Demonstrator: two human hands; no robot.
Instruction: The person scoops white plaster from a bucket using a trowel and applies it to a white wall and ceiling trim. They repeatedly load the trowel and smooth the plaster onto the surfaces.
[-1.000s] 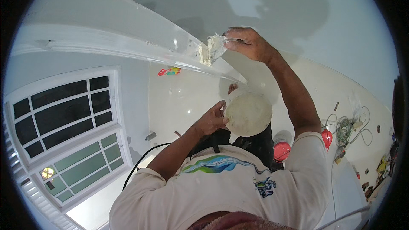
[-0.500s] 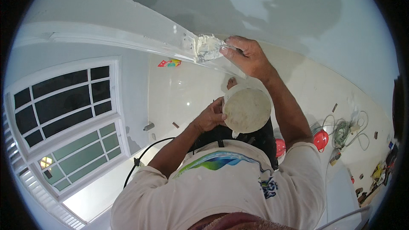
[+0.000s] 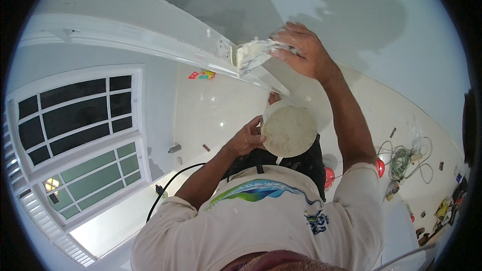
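My right hand (image 3: 304, 52) is closed on a putty knife (image 3: 255, 55), whose wide blade is smeared with cream-coloured filler. The blade's edge lies against the white frame (image 3: 201, 45), beside a strip of filler; the knife's handle is mostly hidden by my blurred fingers. Lower down, in front of my body, my left hand (image 3: 248, 139) grips the side of a round off-white tub (image 3: 289, 131), thumb on its rim. Its top shows a flat, stained cream surface; whether that is filler or a lid I cannot tell.
A white-framed window (image 3: 80, 115) is on the left. Coiled cable (image 3: 400, 163) and red round objects (image 3: 379, 167) lie on the pale floor at the right, with assorted tools (image 3: 444, 211) farther over. A colourful packet (image 3: 202, 75) lies beyond the frame. A black hose (image 3: 163, 190) curves by my left arm.
My right hand and the putty knife have shifted slightly right, and the blade has turned and shows less thick filler. The left hand and tub have barely moved.
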